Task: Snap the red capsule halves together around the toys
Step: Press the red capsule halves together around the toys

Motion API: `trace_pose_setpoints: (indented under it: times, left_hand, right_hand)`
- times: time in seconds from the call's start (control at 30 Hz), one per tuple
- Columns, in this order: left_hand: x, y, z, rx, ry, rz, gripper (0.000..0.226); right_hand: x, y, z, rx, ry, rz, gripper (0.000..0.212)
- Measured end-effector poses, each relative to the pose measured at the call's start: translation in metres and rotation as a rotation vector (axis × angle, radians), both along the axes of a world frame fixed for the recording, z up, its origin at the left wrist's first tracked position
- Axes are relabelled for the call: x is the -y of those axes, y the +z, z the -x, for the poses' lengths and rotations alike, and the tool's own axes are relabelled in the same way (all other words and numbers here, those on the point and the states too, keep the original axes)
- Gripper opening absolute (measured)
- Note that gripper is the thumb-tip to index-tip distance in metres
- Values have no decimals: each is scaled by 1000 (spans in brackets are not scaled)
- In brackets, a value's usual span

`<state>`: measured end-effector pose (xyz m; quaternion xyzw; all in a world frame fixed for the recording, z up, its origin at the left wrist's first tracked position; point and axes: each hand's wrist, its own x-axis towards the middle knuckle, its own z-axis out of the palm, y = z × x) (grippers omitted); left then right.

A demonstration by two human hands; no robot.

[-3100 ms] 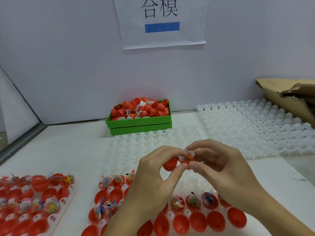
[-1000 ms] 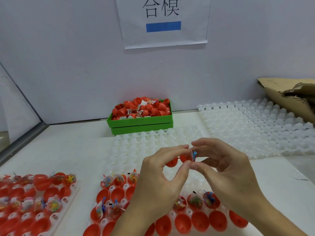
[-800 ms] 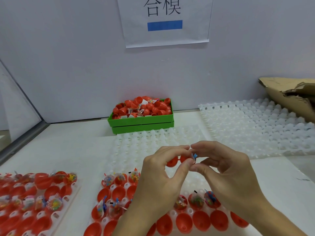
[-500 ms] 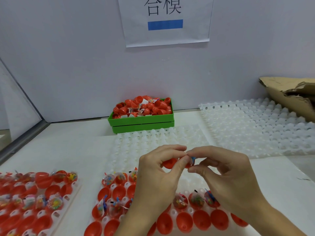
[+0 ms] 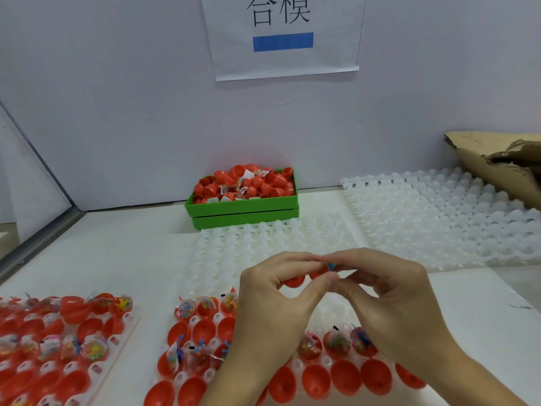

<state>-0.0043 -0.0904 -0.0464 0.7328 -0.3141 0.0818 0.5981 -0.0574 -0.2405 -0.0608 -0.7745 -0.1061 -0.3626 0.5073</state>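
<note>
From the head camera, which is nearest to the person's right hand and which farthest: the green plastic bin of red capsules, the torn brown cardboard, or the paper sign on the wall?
Measured from the right hand:
1. Green plastic bin of red capsules, ahead and slightly left, at the back of the table.
2. Torn brown cardboard, far right, against the wall.
3. Paper sign, high on the wall, farthest.

red capsule halves fill a green bin; white dimpled trays; a blue bar on the sign.

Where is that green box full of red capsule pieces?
In the head view, the green plastic box sits at the back centre of the white table, against the wall under the paper sign.
</note>
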Motion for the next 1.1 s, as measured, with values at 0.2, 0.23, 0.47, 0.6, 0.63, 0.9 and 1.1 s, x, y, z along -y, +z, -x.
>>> trace_pose_setpoints:
  times: [0.2, 0.23, 0.47, 0.6, 0.63, 0.9, 1.1]
  left_hand:
    - [0, 1, -2, -15, 24, 17, 23]
    - [0, 1, -2, -25, 17, 31, 22]
    - [1, 1, -1, -183, -16, 93, 6]
    - [1, 3, 1, -291, -33, 153, 25]
    - [1, 2, 1, -302, -32, 156, 30]
    - [-4, 6, -5, -313, -195, 145, 37]
    - [-4, 7, -4, -244, -140, 238, 41]
  right_hand:
    - [-5, -3, 1, -16, -55, -24, 49]
    - [-5, -3, 1, -18, -44, -45, 47]
    - [-4, -3, 0, -33, 29, -48, 40]
    - [-2, -6, -1, -37, 32, -102, 40]
    - [-2, -6, -1, -37, 31, -107, 37]
    - [3, 2, 0, -46, 26, -198, 36]
    - [4, 3, 1, -52, 34, -169, 35]
